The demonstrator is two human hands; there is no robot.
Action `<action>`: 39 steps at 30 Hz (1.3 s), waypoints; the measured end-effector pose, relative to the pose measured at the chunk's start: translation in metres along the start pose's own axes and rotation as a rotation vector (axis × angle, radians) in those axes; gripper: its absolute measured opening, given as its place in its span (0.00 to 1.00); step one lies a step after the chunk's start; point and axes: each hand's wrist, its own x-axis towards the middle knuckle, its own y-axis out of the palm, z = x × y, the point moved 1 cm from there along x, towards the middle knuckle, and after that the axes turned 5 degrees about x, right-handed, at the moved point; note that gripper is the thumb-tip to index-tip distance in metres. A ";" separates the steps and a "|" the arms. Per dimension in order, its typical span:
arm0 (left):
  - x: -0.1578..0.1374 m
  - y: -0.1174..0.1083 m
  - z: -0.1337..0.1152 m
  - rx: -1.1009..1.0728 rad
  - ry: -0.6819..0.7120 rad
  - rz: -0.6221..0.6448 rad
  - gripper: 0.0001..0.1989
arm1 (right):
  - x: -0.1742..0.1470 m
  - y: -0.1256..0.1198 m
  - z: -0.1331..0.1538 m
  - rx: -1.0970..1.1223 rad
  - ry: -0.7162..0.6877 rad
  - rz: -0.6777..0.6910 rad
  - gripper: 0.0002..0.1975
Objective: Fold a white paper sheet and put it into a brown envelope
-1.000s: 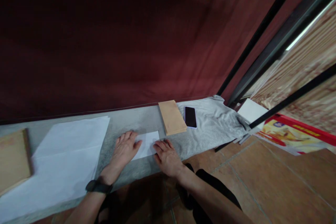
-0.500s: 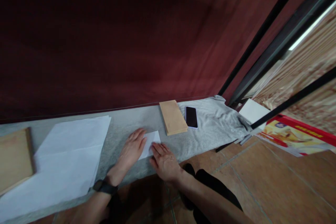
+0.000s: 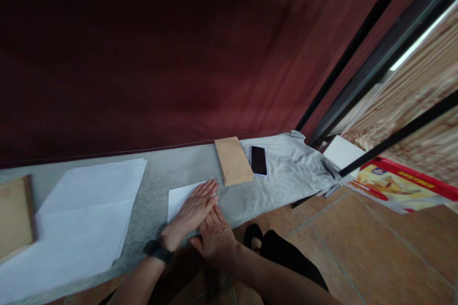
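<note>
A small folded white sheet of paper (image 3: 178,198) lies on the grey cloth, partly covered by my hands. Flat across its right part rests my left hand (image 3: 196,206), fingers stretched out and pointing to the far right. My right hand (image 3: 216,236) lies close against it at the near edge, fingers extended, its fingertips meeting the left hand's fingers. The paper's right edge is hidden beneath them. Just beyond the fingertips is a stack of brown envelopes (image 3: 234,161).
Large white sheets (image 3: 93,214) lie to the left, with a tan board-like block (image 3: 14,217) on them. A phone (image 3: 258,160) sits right of the envelopes. Black metal bars (image 3: 352,52) and a red-and-yellow box (image 3: 400,183) stand at the right, above the tiled floor (image 3: 375,243).
My left hand has slid right across the paper, uncovering its left part. The right hand has shifted slightly nearer me, and the two hands now touch.
</note>
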 end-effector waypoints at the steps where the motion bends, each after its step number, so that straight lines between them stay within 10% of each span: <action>1: 0.001 0.002 0.003 0.014 -0.014 -0.003 0.27 | 0.000 -0.001 0.001 0.001 0.001 0.001 0.38; 17: -0.019 0.001 0.009 0.046 -0.080 -0.154 0.28 | 0.007 -0.050 -0.025 0.257 -0.008 0.042 0.18; 39: -0.085 -0.010 -0.005 0.134 0.177 -0.139 0.25 | 0.029 -0.026 -0.046 0.071 0.091 -0.065 0.26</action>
